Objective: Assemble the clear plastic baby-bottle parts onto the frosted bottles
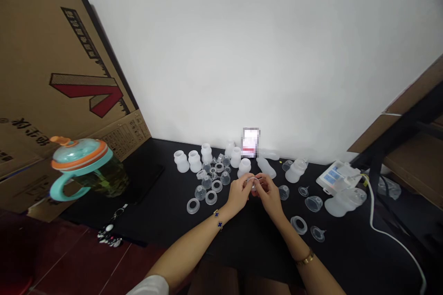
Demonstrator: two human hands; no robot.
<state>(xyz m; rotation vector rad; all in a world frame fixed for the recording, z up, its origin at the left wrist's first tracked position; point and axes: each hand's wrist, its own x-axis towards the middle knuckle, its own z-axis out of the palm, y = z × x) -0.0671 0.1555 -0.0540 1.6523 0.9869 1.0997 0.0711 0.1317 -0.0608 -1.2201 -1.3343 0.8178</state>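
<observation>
Both hands meet over the middle of the black table (166, 221). My left hand (239, 193) and my right hand (268, 193) pinch a small clear part (254, 186) between their fingertips; its exact shape is partly hidden by the fingers. Just behind them stands a white bottle (244, 166). To the left lie clear domed caps (200, 192) and translucent rings (193, 205), with several open white bottles (181, 161) behind. On the right are a clear dome (313, 203), a ring (298, 225), a flat nipple-like piece (317, 233) and an assembled bottle (296, 170).
A lit phone (250, 142) leans on the white wall. At the left stand a teal-handled jug (90, 166) and a large cardboard box (44, 55). A white box-shaped device (337, 176) with a cable (372, 212) and another bottle (341, 203) are at the right.
</observation>
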